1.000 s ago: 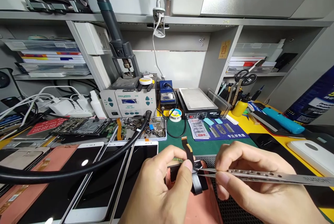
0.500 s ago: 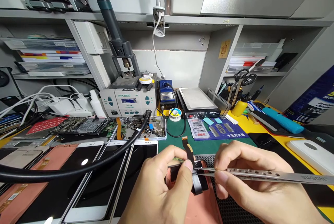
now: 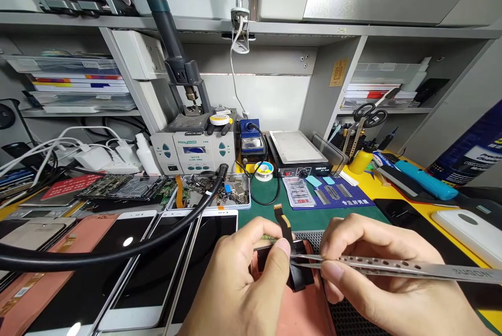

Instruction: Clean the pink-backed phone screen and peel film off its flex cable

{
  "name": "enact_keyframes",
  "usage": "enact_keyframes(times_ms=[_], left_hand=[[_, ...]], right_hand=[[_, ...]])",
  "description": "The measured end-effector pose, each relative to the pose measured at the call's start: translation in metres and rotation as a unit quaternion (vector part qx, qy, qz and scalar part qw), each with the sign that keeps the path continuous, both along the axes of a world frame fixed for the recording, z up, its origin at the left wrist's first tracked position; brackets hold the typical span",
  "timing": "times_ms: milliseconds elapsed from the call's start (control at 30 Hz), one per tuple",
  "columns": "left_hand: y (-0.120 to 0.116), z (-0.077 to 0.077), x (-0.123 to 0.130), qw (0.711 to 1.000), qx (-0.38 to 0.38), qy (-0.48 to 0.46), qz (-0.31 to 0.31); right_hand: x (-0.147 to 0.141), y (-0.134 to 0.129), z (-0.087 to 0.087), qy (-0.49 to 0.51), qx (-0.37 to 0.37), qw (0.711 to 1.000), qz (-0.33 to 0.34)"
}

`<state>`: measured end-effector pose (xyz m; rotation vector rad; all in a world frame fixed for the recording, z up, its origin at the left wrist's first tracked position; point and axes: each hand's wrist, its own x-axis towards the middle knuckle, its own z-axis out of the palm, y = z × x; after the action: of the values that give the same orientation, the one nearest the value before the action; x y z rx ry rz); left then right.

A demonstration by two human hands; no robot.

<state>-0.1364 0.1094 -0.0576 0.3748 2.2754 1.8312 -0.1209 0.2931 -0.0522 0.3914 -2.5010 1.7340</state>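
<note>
spanning the back, a grey shelf unit (image 3: 274,28) stands over the surface (image 3: 419,209), whose yellow top carries a green mat (image 3: 257,219). on it, a grey hot-air station (image 3: 192,161) sits to the left of a flat heating plate (image 3: 296,147), and several white-edged phones (image 3: 133,273) lie side by side at the near left, a black hose (image 3: 157,250) running over them. nearest the person, a reddish panel (image 3: 301,307) lies partly on a black perforated mat (image 3: 345,312), its far end between the two hands. the left hand (image 3: 245,273) has its grip closed, thumb pressing a black ribbon cable (image 3: 287,229) beside that far end; the fingertips behind it are partly hidden. the right hand (image 3: 386,294) also has its grip closed, thumb and forefinger pinching slim metal tweezers (image 3: 392,265), whose points stand slightly parted at the cable, just beside the left thumb; whether they touch it or hold anything is too fine to tell. one arm of the cable rises free above the thumb, while its broad folded tail (image 3: 298,279) lies over the panel. by my judgement the work is partway: the cable is in position under the thumb, and the fine handling at the tweezer points looks unfinished. smallest of all, a gold-coloured connector (image 3: 277,207) tips the raised arm, touching nothing.
</note>
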Motion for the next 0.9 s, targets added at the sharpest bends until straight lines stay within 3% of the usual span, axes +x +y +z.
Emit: enact_keyframes(times_ms=[233, 900], left_hand=[[0.0002, 0.0000, -0.0009, 1.000, 0.016, -0.001, 0.000], [-0.0030, -0.0030, -0.0039, 0.999, 0.022, -0.018, -0.021]], right_hand=[[0.0034, 0.0025, -0.0021, 0.038, 0.046, 0.998, -0.010], [0.0006, 0.0010, -0.0031, 0.048, 0.060, 0.997, -0.006]])
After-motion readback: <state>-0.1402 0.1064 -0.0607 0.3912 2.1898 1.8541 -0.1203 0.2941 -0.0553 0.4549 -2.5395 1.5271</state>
